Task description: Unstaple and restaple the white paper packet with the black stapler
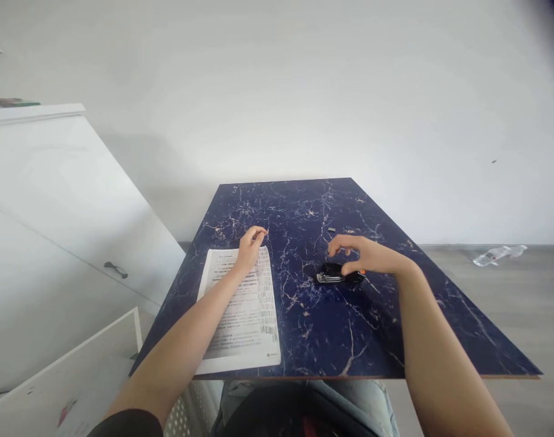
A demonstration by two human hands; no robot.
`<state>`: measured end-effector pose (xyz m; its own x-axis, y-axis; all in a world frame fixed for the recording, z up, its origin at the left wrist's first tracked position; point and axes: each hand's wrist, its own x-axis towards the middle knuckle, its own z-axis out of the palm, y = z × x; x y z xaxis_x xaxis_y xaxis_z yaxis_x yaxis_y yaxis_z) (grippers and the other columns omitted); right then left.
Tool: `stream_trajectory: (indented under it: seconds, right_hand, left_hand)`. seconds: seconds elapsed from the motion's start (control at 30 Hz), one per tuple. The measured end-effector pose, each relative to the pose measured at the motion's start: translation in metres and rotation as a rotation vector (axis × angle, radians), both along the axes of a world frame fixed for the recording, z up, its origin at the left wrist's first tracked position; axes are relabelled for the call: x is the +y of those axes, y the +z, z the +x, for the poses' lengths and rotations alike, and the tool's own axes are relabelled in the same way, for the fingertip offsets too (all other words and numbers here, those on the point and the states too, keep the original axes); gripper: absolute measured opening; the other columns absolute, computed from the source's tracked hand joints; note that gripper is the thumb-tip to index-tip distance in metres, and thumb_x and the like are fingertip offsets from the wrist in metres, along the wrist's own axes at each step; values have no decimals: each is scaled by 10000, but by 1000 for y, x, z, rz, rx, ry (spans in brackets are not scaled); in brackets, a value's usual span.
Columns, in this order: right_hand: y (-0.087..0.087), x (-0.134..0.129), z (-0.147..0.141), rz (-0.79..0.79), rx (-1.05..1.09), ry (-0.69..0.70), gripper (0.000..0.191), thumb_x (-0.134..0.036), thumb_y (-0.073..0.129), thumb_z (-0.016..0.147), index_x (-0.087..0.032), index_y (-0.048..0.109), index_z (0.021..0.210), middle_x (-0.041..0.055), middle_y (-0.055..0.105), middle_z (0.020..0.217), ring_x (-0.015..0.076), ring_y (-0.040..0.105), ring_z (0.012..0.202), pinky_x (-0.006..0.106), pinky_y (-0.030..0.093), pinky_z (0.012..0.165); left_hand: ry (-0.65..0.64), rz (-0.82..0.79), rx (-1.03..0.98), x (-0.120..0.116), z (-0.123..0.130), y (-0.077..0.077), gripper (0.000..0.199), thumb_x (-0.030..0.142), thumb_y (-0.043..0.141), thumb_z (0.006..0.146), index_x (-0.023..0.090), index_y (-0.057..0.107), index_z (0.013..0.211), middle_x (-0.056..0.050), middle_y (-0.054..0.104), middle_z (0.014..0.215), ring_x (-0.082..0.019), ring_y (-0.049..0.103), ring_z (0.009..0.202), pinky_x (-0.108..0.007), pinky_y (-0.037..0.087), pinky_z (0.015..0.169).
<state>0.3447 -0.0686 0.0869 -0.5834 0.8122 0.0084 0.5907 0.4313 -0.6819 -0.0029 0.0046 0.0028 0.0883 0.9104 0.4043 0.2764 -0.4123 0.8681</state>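
A black stapler [334, 278] with a bit of orange at its back end lies on the dark blue marbled table. Just over it is my right hand [370, 254], its fingers curved and apart from the thumb. The thumb overlaps the stapler's top; whether it touches cannot be told. Flat at the table's left side lies a printed stack of paper [240, 334], with dense lines of text. My left hand [250, 246] is at the top edge of this paper, fingertips pinched together. Anything between them is too small to make out. Beyond the stapler sits a small grey piece [332, 229], perhaps a staple strip.
The blue table [286, 206] stands against a white wall. On the left is a white cabinet [53, 200] with a dark handle, and below it an open white drawer or box [99, 346]. A clear plastic object [497, 255] lies on the floor to the right.
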Motion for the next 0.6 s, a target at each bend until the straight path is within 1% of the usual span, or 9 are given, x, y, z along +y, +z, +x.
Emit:
stream_trajectory:
  seconds: [0.07, 0.13, 0.23, 0.33, 0.4, 0.43, 0.5, 0.57, 0.6]
  right_hand:
    - [-7, 2, 13, -150, -154, 33, 564, -534, 803, 713, -256, 665, 1184, 85, 647, 1225, 281, 618, 1002, 363, 474, 812]
    - [-14, 3, 15, -224, -237, 75, 556, -520, 804, 694, -250, 660, 1159, 79, 645, 1193, 281, 614, 977, 346, 457, 786]
    - [-19, 5, 10, -200, -232, 88, 384, -511, 721, 780, -217, 658, 1019, 68, 653, 1052, 250, 595, 890, 328, 420, 754]
    - [-23, 10, -2, -106, -117, 67, 351, -518, 675, 824, -194, 642, 957, 51, 645, 917, 216, 564, 792, 313, 392, 711]
    - [-30, 15, -16, -25, -13, -15, 372, -536, 661, 841, -186, 630, 964, 38, 637, 867, 199, 544, 739, 304, 382, 679]
    - [-34, 18, -26, 12, 45, -81, 381, -543, 649, 854, -184, 623, 979, 33, 636, 854, 194, 538, 721, 303, 382, 669]
    - [-44, 24, -47, 66, 172, -215, 394, -540, 653, 860, -182, 623, 1021, 35, 650, 870, 202, 550, 746, 312, 398, 691]
    - [-53, 27, -69, 36, 320, -253, 402, -518, 669, 859, -184, 630, 1080, 43, 674, 937, 215, 577, 811, 322, 421, 735]
    - [-57, 27, -78, 4, 379, -247, 403, -515, 677, 857, -186, 636, 1086, 40, 678, 946, 213, 580, 820, 318, 425, 740]
  left_hand:
    - [-5, -9, 4, 0, 1, 0, 200, 314, 503, 945, 199, 666, 952, -51, 674, 1009, -188, 599, 935, -271, 447, 761]
    - [6, -6, 23, -1, 1, 0, 184, 299, 516, 938, 197, 669, 943, -51, 674, 1006, -187, 598, 930, -273, 447, 769]
    - [19, 3, 46, -2, 3, 0, 144, 273, 549, 916, 195, 669, 934, -51, 673, 997, -182, 598, 906, -271, 450, 755]
    - [-31, 8, 41, -3, 4, 2, 136, 281, 573, 914, 194, 669, 955, -54, 672, 1002, -184, 616, 918, -284, 476, 797]
    - [-130, -24, 27, -5, 6, 4, 170, 324, 585, 926, 191, 671, 987, -58, 681, 1003, -187, 641, 919, -306, 501, 845]
    - [-207, -59, 20, -6, 7, 5, 204, 356, 587, 934, 188, 671, 1013, -61, 689, 1003, -187, 656, 905, -318, 516, 855]
    - [-395, -154, 12, -10, 10, 9, 291, 425, 596, 939, 179, 667, 1076, -72, 705, 996, -186, 687, 850, -333, 551, 833]
    - [-555, -249, 8, -14, 12, 12, 391, 475, 641, 912, 169, 652, 1154, -82, 717, 965, -191, 710, 792, -340, 584, 782]
    - [-607, -288, 3, -16, 13, 14, 445, 485, 679, 885, 162, 643, 1189, -85, 721, 940, -200, 719, 776, -346, 597, 760]
